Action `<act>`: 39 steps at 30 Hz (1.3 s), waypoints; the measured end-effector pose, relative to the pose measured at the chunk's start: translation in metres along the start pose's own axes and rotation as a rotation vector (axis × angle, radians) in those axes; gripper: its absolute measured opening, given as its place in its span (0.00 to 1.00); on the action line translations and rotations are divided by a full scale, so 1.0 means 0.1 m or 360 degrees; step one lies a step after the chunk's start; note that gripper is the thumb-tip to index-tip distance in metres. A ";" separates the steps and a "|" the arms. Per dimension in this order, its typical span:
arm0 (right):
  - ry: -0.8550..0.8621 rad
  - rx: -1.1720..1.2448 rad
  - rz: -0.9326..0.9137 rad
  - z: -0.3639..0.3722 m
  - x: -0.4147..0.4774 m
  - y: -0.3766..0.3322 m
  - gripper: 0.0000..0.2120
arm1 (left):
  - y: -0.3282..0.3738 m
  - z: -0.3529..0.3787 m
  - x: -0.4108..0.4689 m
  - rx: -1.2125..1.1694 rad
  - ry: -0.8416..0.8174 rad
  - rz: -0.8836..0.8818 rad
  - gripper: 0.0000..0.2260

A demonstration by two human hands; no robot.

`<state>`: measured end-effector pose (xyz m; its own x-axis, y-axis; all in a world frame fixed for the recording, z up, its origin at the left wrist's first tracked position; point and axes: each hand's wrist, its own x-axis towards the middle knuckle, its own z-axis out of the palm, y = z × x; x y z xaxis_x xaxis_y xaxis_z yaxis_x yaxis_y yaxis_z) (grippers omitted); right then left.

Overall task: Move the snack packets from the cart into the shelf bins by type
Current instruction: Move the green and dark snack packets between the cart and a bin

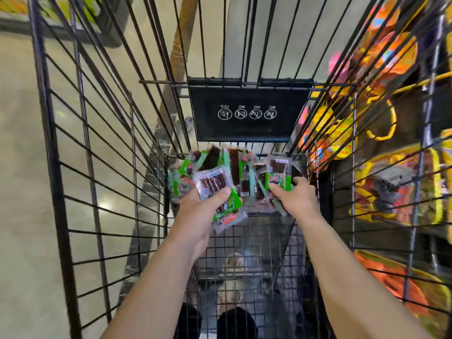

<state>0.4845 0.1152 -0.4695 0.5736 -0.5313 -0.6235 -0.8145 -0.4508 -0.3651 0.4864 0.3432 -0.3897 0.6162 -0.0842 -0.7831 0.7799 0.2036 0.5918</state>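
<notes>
Pale shop floor [24,155] shows through the wires on one side, and a stocked shelf [401,231] stands close against the other.

Deep in the basket, the left hand [203,211] grips a small stack of snack packets [215,184], thumb pressed across the top one and fingers curled underneath. That hold fans them slightly, so the clear packet with dark sticks sits over a green-printed one. It looks like a collecting grip, keeping what is gathered clear of the pile so the other hand can work.

Beside it, the right hand [298,199] pinches the lower edge of a green packet [278,172], thumb in front and fingers curled behind. This packet stands tilted up against the heap, and I cannot tell whether it is already free of it.

Beyond both hands, the remaining packets [234,167] lie jumbled against the far end of the cart [244,241], leaning on one another under the black flap [249,118] with its safety symbols. All of them seem to be the same green kind, which would explain taking several at once.

Farther out, orange and yellow packs [396,184] fill the shelf behind the cart's wire side. No green packet is visible there, so by my judgement the move to the bins is not yet made.
</notes>
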 end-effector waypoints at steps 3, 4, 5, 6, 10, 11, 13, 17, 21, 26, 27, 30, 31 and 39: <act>-0.0091 0.0033 -0.0060 -0.01 0.03 0.11 0.32 | -0.02 0.02 0.03 0.0005 -0.0030 0.0023 0.10; -0.0116 0.0033 -0.0087 -0.01 0.03 0.12 0.29 | -0.02 0.02 0.04 0.0012 -0.0041 0.0037 0.10; -0.0137 0.0050 -0.0118 0.00 0.03 0.14 0.26 | -0.03 0.03 0.04 0.0021 -0.0052 0.0048 0.11; -0.0157 0.0094 -0.0147 0.00 0.03 0.15 0.24 | -0.03 0.03 0.04 0.0029 -0.0067 0.0055 0.11; -0.0128 0.0198 -0.0174 0.02 -0.02 0.23 0.24 | -0.05 0.05 0.03 0.0029 -0.0118 0.0056 0.10; -0.0113 0.0207 -0.0161 0.03 -0.03 0.26 0.24 | -0.06 0.05 0.03 0.0023 -0.0111 0.0048 0.10; -0.0096 0.0251 -0.0149 0.05 -0.06 0.33 0.23 | -0.08 0.06 0.04 0.0022 -0.0090 0.0039 0.10; -0.0024 0.0475 -0.0131 0.07 -0.13 0.40 0.18 | -0.12 0.06 0.03 0.0025 -0.0069 0.0019 0.10; -0.0047 0.0731 -0.0140 0.00 -0.23 0.41 0.14 | -0.13 0.05 0.01 0.0012 -0.0061 -0.0019 0.09; -0.0348 0.1382 -0.0142 -0.24 -0.48 0.26 0.14 | -0.11 0.05 -0.03 0.0036 -0.0097 0.0011 0.08; -0.0448 0.1516 -0.0141 -0.29 -0.54 0.22 0.14 | -0.10 0.05 -0.04 0.0049 -0.0099 0.0021 0.08; -0.0779 0.1794 -0.0165 -0.43 -0.66 0.12 0.19 | -0.07 0.05 -0.06 0.0103 -0.0105 0.0054 0.08; -0.0901 0.1857 -0.0186 -0.47 -0.68 0.08 0.21 | -0.07 0.04 -0.07 0.0113 -0.0118 0.0066 0.13; -0.1352 0.1958 -0.0310 -0.43 -0.82 -0.15 0.28 | -0.04 0.07 -0.19 0.0172 -0.0398 0.0061 0.37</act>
<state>0.4537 0.1344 -0.3828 0.8096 0.2198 -0.5442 -0.5435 0.6309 -0.5537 0.4723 0.3376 -0.3754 0.6431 -0.3195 -0.6959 0.7543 0.1074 0.6477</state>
